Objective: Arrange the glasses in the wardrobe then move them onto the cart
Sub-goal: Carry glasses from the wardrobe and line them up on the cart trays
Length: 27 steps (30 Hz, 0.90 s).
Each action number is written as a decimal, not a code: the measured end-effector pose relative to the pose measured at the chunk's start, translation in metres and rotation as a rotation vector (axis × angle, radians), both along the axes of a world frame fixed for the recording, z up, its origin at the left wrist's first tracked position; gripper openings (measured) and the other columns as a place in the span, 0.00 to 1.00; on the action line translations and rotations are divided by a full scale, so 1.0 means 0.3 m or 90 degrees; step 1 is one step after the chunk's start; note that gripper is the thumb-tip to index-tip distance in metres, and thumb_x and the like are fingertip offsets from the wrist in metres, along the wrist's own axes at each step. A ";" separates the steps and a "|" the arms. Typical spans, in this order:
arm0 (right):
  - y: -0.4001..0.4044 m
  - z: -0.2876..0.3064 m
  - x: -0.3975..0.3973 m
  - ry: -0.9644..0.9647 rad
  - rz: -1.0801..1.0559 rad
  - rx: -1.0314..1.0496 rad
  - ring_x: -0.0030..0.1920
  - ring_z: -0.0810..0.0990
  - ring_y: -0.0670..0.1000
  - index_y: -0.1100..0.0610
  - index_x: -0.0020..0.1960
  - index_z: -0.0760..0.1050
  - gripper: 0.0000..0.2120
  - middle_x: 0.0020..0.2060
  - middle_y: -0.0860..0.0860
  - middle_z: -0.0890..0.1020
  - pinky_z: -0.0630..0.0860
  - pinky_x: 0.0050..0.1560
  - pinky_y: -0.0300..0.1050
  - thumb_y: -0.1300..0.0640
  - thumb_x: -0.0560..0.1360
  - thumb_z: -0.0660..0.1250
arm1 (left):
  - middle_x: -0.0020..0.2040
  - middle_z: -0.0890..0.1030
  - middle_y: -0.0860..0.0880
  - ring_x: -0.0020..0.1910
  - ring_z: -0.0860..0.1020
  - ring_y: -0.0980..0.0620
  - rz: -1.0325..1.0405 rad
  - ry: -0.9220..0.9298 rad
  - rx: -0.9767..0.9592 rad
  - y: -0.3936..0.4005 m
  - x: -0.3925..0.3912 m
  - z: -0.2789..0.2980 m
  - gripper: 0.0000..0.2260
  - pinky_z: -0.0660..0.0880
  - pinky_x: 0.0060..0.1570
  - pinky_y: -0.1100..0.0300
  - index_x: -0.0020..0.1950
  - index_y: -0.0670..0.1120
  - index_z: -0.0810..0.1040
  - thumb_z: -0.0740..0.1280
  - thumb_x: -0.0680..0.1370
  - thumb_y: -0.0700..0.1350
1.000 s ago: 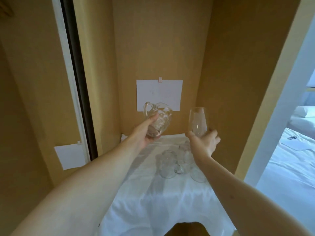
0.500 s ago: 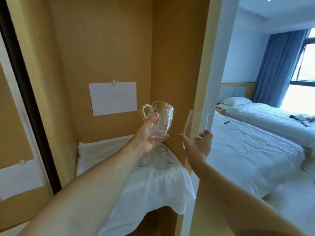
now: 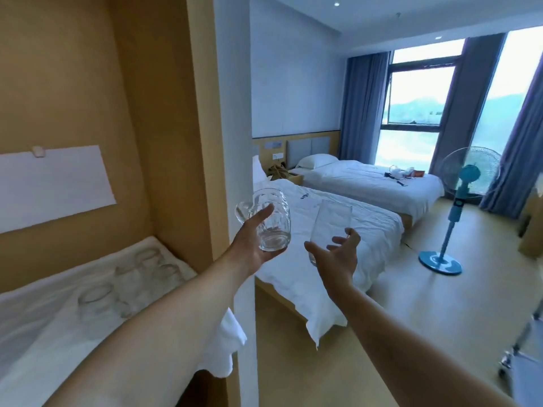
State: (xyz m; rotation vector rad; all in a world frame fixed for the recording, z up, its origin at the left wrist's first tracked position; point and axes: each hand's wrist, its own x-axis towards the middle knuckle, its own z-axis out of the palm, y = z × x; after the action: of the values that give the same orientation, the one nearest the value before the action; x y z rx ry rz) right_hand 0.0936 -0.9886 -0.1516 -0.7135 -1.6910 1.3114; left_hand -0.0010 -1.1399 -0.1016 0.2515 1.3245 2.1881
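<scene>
My left hand [image 3: 249, 245] grips a round clear glass mug with a handle [image 3: 271, 220], held up outside the wardrobe. My right hand [image 3: 338, 259] holds a tall clear tumbler [image 3: 329, 227] by its lower part, fingers spread around it. Several more clear glasses [image 3: 129, 277] stand on the white cloth [image 3: 44, 333] covering the wardrobe shelf at lower left. A metal frame [image 3: 526, 356] at the right edge may be the cart; only part of it shows.
The wardrobe's wooden side panel and white wall edge [image 3: 232, 127] stand between shelf and room. Two white beds [image 3: 338, 218] lie ahead. A blue standing fan [image 3: 452, 210] is on the wooden floor near the curtained window.
My view has swung right from the wardrobe interior toward the bedroom. Both hands carried the mug and tumbler out of the wardrobe, away from the shelf.
</scene>
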 end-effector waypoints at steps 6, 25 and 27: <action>0.325 -0.038 0.120 0.010 -0.072 -0.002 0.53 0.79 0.51 0.51 0.72 0.61 0.47 0.56 0.51 0.77 0.77 0.59 0.54 0.44 0.62 0.84 | 0.54 0.86 0.41 0.52 0.85 0.40 -0.075 0.002 -0.030 0.355 0.052 -0.049 0.31 0.82 0.51 0.45 0.67 0.47 0.77 0.81 0.67 0.53; 1.026 -0.179 0.304 -0.050 -0.245 -0.038 0.48 0.78 0.46 0.52 0.72 0.62 0.45 0.53 0.50 0.76 0.76 0.52 0.47 0.50 0.63 0.84 | 0.52 0.87 0.47 0.52 0.86 0.47 -0.373 0.066 -0.083 1.192 0.131 -0.158 0.19 0.81 0.58 0.49 0.63 0.46 0.80 0.76 0.73 0.46; 1.084 -0.195 0.289 -0.043 -0.272 -0.045 0.48 0.78 0.44 0.51 0.71 0.62 0.45 0.52 0.48 0.75 0.75 0.51 0.46 0.48 0.62 0.84 | 0.56 0.86 0.44 0.53 0.84 0.45 -0.393 0.060 -0.073 1.271 0.099 -0.171 0.23 0.79 0.57 0.49 0.65 0.45 0.79 0.76 0.71 0.45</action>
State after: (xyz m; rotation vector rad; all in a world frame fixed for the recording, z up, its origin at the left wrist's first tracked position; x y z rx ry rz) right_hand 0.1804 -0.6635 -0.2100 -1.1026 -1.4435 1.0559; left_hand 0.0287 -0.7587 -0.1528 0.6328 1.2110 1.5930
